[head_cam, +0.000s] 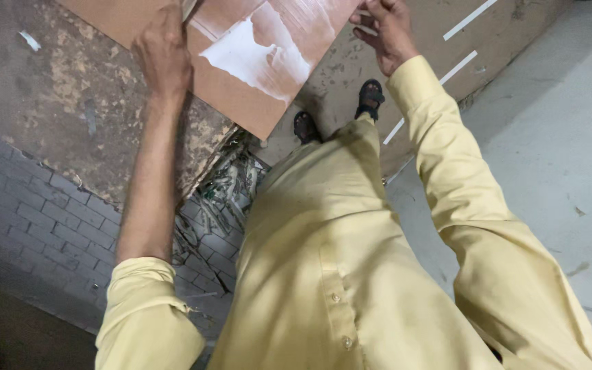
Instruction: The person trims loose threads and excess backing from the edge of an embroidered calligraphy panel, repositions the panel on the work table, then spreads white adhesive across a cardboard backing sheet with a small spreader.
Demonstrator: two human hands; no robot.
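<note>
Brown square board (pixel 241 75), flat, smeared with a white patch, held out in front of the person over a rough stained concrete floor (pixel 56 103). Nearest the camera: pale yellow buttoned shirt (pixel 330 274), left sleeve rolled to the elbow. Below the board's lower corner, a heap of broken glass-like strips (pixel 224 199) beside grey brick paving (pixel 29 212). Two black sandals (pixel 371 92) show just past the shirt front. Left hand (pixel 164 55) lies over the board's left edge, fingers curled onto it. Right hand (pixel 386 31) touches the right edge, fingers bent, grip loose. White tape strips (pixel 469 19) lie farther off.
</note>
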